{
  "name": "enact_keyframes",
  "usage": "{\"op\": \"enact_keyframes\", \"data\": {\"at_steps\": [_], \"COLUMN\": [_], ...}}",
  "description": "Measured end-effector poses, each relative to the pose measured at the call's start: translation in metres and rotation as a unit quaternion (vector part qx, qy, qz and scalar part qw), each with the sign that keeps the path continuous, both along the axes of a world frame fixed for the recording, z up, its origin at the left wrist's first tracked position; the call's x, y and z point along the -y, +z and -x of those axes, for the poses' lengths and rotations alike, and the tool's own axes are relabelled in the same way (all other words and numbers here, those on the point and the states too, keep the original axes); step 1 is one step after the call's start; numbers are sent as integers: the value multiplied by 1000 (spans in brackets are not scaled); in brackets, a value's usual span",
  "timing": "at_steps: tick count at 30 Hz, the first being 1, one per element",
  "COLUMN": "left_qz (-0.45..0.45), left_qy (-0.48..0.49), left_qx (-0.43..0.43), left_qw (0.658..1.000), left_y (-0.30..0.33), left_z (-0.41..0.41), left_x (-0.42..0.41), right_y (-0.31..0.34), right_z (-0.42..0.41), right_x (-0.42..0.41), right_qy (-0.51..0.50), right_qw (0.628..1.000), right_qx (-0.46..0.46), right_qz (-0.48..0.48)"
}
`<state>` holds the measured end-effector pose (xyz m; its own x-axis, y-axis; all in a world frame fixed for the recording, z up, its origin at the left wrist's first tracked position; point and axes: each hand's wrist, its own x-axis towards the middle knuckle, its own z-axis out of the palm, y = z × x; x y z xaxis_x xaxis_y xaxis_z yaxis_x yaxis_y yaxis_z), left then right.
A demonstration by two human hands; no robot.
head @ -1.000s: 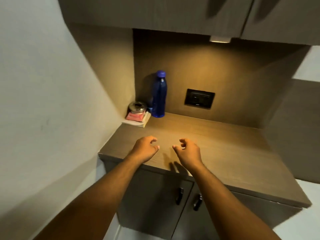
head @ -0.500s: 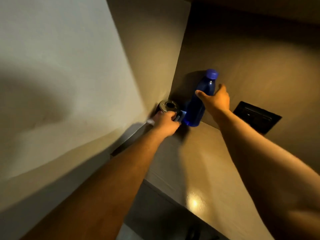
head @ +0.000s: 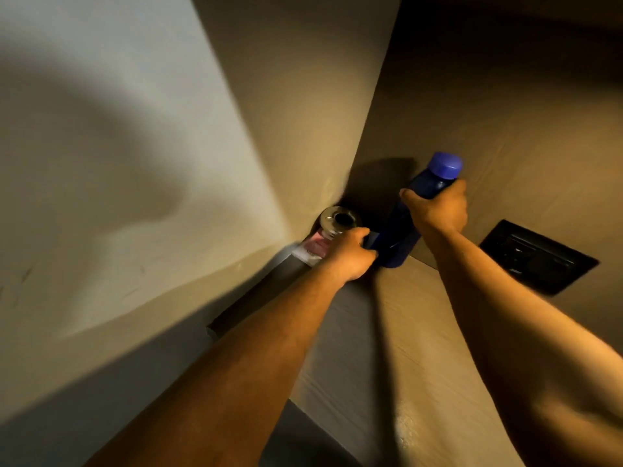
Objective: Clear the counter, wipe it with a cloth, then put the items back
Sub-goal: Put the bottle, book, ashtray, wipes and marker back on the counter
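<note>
bottle [head: 397, 230]: glossy blue plastic | tin [head: 337, 220]: shiny metal | counter [head: 421, 348]: matt woodgrain

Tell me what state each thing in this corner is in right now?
Dark blue plastic bottle: cap on, tilted, gripped near the neck.
Round shiny metal tin: on the pink and white folded cloths.
Left hand: closed on the stack's edge.
Right hand: wrapped around the bottle.
Black wall socket: nothing plugged in.
</note>
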<state>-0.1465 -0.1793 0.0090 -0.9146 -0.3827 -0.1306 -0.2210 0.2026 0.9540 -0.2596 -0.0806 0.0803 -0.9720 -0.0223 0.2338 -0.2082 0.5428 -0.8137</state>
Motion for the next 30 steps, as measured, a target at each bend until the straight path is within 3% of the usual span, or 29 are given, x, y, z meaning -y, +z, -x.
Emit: {"op": "enact_keyframes", "data": {"at_steps": [6, 9, 13, 18, 25, 30], "left_qz": [130, 150, 104, 118, 34, -41], "left_qy": [-18, -63, -149, -219, -271, -294], "left_qx": [-8, -26, -54, -83, -36, -2], "left_qw": [991, 986, 982, 965, 961, 955], "left_y": [9, 20, 29, 36, 37, 39], "left_z": [13, 8, 4, 10, 27, 39], "left_x": [-32, -69, -137, -240, -364, -407], "right_y": [2, 12, 23, 32, 33, 17], "right_z": [-51, -72, -85, -86, -85, -71], "right_x": [-45, -81, -148, -247, -369, -411], "right_qy": [-25, -53, -118, -192, -273, -297], "right_qw": [999, 997, 992, 980, 959, 952], "right_qx": [-28, -39, -34, -46, -56, -46], "right_qz": [15, 33, 0, 1, -61, -61]}}
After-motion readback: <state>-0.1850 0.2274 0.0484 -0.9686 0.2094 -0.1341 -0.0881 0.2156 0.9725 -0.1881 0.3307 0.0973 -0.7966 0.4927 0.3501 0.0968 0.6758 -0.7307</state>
